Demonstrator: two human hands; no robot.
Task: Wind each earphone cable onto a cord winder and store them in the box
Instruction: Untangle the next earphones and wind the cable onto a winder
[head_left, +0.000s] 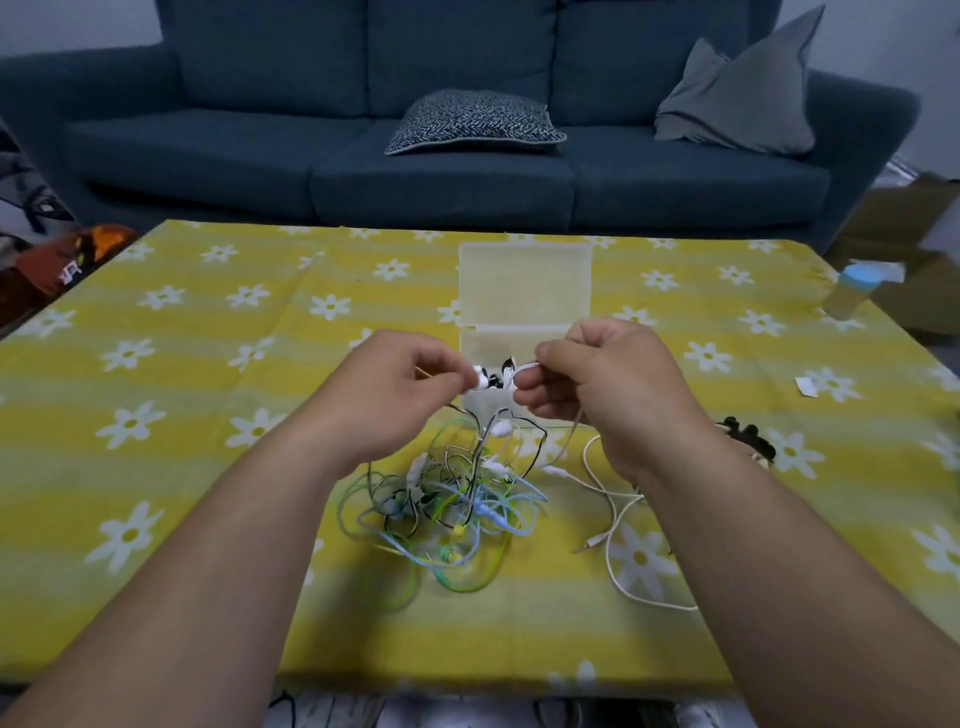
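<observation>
Step judged: white earphone lead freed from pile, ready for winding.

- Tangle of coloured cables (447, 512): near centre of yellow cloth (208, 467), below hands.
- White cable (618, 519): trailed right of tangle, jack plug (584, 548) loose on cloth. Slack to be drawn out slowly; neighbouring loops not to be dragged along.
- Left hand (400, 395): fingers curled, white earbud (477, 371) pinched at fingertips.
- Right hand (597, 379): fingers curled, white cable pinched between thumb and forefinger. Span between hands to be kept taut.
- Dark object (748, 439): right of right wrist, partly hidden; winder not confirmed.
- Box (524, 286): just beyond hands, lid open.
</observation>
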